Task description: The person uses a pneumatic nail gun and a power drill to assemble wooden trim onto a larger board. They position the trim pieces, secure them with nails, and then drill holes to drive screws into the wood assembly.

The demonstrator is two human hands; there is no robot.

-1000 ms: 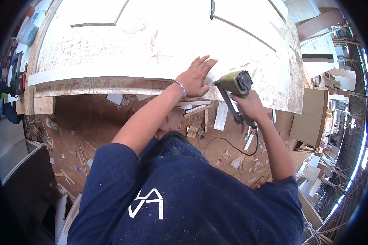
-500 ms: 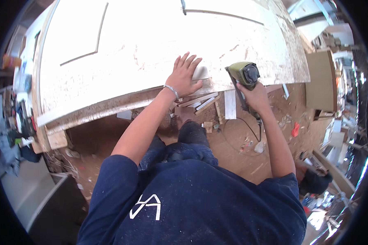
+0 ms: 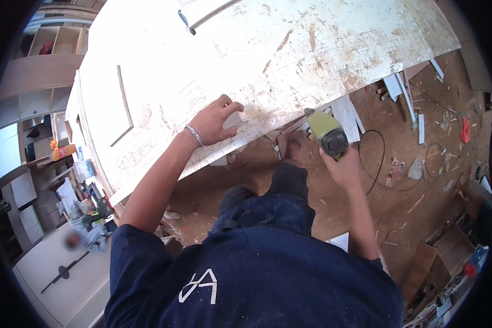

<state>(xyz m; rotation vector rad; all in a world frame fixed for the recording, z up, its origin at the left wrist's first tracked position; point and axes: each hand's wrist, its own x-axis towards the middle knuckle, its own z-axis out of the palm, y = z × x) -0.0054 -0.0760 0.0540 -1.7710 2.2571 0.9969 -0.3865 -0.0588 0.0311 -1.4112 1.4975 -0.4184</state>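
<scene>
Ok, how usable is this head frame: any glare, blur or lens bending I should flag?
Head view: strong fisheye bending, so the white worktable edge curves and the corners go black; sunlight washes out the tabletop's upper left; the left hand and the right hand on the yellow-green power tool look reasonably sharp; a small patch at lower left is blurred.

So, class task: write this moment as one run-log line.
left hand: pressing small white block on white panel | right hand: gripping green power tool at panel edge | floor: offcuts
</scene>
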